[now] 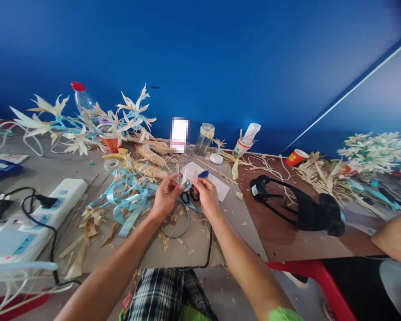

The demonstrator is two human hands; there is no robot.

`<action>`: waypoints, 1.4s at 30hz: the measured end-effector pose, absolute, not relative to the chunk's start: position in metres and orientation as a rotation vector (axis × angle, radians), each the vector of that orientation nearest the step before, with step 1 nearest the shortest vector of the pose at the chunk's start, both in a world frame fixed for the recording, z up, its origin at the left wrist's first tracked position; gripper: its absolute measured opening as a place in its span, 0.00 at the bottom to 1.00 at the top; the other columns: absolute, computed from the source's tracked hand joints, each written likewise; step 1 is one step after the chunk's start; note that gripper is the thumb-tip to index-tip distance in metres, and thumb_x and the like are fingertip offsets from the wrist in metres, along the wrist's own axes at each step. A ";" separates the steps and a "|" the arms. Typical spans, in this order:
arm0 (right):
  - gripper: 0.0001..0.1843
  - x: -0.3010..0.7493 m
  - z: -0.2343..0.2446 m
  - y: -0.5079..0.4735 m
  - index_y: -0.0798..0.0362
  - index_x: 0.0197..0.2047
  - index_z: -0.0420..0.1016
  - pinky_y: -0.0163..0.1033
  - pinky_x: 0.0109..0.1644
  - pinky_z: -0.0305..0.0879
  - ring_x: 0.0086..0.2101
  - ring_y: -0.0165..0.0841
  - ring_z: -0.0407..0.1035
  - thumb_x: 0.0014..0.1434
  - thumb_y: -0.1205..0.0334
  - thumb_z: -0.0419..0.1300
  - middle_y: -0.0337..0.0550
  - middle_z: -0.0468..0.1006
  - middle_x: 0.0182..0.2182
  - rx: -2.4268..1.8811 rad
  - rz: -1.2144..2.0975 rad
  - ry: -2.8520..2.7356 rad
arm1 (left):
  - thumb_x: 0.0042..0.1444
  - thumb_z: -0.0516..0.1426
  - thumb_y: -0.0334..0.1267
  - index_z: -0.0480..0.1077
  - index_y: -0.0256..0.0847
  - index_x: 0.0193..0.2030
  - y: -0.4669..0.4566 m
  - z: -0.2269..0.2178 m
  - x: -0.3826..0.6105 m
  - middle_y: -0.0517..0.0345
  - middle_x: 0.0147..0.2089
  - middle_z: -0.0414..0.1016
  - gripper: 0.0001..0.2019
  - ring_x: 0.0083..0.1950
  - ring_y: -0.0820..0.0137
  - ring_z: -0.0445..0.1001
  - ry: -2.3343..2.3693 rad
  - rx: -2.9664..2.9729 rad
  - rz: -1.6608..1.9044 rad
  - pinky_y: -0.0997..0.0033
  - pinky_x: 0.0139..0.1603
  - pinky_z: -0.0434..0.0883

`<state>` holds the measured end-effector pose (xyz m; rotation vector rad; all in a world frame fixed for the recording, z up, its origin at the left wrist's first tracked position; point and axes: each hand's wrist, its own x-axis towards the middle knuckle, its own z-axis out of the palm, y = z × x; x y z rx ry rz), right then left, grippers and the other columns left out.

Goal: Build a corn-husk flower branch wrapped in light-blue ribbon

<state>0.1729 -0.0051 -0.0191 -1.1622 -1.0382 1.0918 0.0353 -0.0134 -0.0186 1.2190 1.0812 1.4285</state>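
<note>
My left hand (167, 195) is closed in a pinch above the middle of the table. What its fingertips hold is too small to make out. Close beside it, my right hand (205, 192) pinches a small pale piece (195, 175), which looks like corn husk. Black-handled scissors (185, 197) lie just below and between my fingers, partly covered. White paper (221, 187) spreads behind my right hand, with a dark blue object (203, 174) on it. Left of my left hand lies a tangle of light blue ribbon (128, 200).
Dried corn cobs (152, 171) and husk flowers (83, 129) crowd the back left. A power strip (50, 223) with cables lies at left. A glass jar (204, 139) and paper cup (242, 146) stand behind. Black headgear (297, 205) lies right, near another person's arm (396, 236).
</note>
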 end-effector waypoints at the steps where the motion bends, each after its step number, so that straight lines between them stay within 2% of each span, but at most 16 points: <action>1: 0.13 0.170 -0.018 -0.007 0.53 0.26 0.72 0.33 0.26 0.51 0.20 0.25 0.55 0.49 0.51 0.61 0.32 0.63 0.16 -1.171 1.088 -1.056 | 0.47 0.60 0.39 0.67 0.36 0.49 -0.014 -0.019 0.036 0.66 0.25 0.64 0.21 0.26 0.77 0.62 1.076 1.219 1.411 0.75 0.29 0.60; 14: 0.12 0.157 -0.021 -0.007 0.53 0.25 0.69 0.33 0.25 0.50 0.19 0.25 0.54 0.50 0.53 0.58 0.31 0.61 0.15 -1.104 1.111 -0.990 | 0.43 0.63 0.41 0.70 0.37 0.41 -0.014 -0.025 0.046 0.65 0.22 0.67 0.17 0.24 0.77 0.63 0.993 1.096 1.356 0.76 0.27 0.60; 22: 0.14 0.159 -0.023 -0.011 0.54 0.23 0.68 0.33 0.25 0.49 0.20 0.25 0.54 0.51 0.52 0.58 0.32 0.62 0.16 -1.133 1.101 -1.104 | 0.42 0.63 0.41 0.73 0.35 0.30 -0.011 -0.026 0.040 0.60 0.27 0.72 0.11 0.28 0.75 0.66 1.105 1.109 1.385 0.73 0.33 0.63; 34: 0.14 0.161 -0.009 -0.016 0.53 0.21 0.65 0.33 0.25 0.49 0.20 0.25 0.53 0.50 0.53 0.58 0.32 0.61 0.17 -1.187 1.074 -1.219 | 0.44 0.61 0.41 0.72 0.36 0.30 -0.011 -0.028 0.039 0.61 0.26 0.70 0.09 0.27 0.75 0.64 1.166 1.198 1.423 0.74 0.31 0.61; 39: 0.16 0.161 -0.015 -0.015 0.53 0.22 0.66 0.33 0.25 0.49 0.20 0.26 0.52 0.52 0.51 0.57 0.32 0.59 0.16 -1.211 1.024 -1.302 | 0.45 0.61 0.41 0.72 0.36 0.39 -0.011 -0.027 0.039 0.66 0.22 0.66 0.15 0.24 0.76 0.61 1.163 1.161 1.373 0.75 0.28 0.59; 42: 0.16 0.160 -0.020 -0.012 0.53 0.21 0.66 0.34 0.25 0.49 0.20 0.26 0.52 0.52 0.50 0.57 0.32 0.59 0.15 -1.231 1.057 -1.255 | 0.45 0.61 0.41 0.72 0.35 0.40 -0.011 -0.029 0.039 0.66 0.22 0.65 0.15 0.24 0.76 0.61 1.139 1.165 1.372 0.75 0.28 0.59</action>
